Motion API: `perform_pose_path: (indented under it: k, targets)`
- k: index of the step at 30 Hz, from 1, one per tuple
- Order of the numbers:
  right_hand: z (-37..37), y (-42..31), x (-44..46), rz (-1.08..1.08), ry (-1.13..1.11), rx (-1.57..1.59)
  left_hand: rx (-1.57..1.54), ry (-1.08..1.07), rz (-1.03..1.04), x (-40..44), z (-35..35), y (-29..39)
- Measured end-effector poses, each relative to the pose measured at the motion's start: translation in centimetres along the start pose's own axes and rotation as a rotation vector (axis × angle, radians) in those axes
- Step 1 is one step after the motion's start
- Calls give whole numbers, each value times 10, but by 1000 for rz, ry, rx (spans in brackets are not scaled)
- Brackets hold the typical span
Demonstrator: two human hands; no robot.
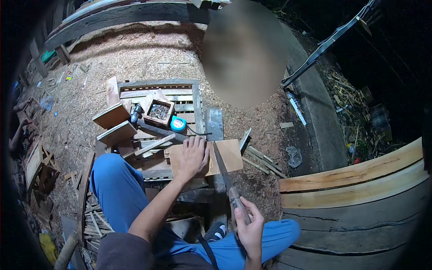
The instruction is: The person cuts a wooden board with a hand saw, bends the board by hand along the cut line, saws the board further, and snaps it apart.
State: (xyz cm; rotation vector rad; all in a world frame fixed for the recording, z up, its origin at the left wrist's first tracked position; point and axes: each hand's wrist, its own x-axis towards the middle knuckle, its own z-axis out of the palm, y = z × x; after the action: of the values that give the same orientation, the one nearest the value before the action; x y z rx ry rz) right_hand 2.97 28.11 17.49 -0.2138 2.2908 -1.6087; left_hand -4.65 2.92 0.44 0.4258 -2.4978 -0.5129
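A thin wooden board (230, 154) lies across a narrow plank at the right end of the slatted bench. My left hand (192, 158) holds the board down, palm on its top and fingertips bent over the far edge. In my right hand (249, 227) is the handle of a handsaw (222, 167), fingers wrapped round it. The saw's blade points away from me, and its tip end lies on the board just right of my left hand. Whether the teeth sit in a cut is too small to tell.
On the slatted bench (196, 101) are a box of nails (159, 111), a blue tape measure (178, 123), a hammer (136, 113) and upright wood pieces (117, 132). Thin offcuts (263, 160) lie on the sawdust to the right. Long planks (351, 180) run along the right. Another person is opposite, blurred.
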Motion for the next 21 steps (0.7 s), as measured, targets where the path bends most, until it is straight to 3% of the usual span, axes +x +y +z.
perform_pose_path:
  k: [4,9,13,15,21]
  targets:
    - [-1,-18,-7,52,-53,88,-8,20,-8,0,-3,0]
    - [-1,-20,5,115,-3,-141,-47,-2,-19,1,-2,-1]
    - [0,-34,18,-22,-5,-203,-60,7,-20,3,-5,0]
    - [0,-62,21,200,9,-158,-67,-15,-49,2,-4,1]
    - [4,-65,47,122,-14,-194,-68,5,-57,-5,-2,4]
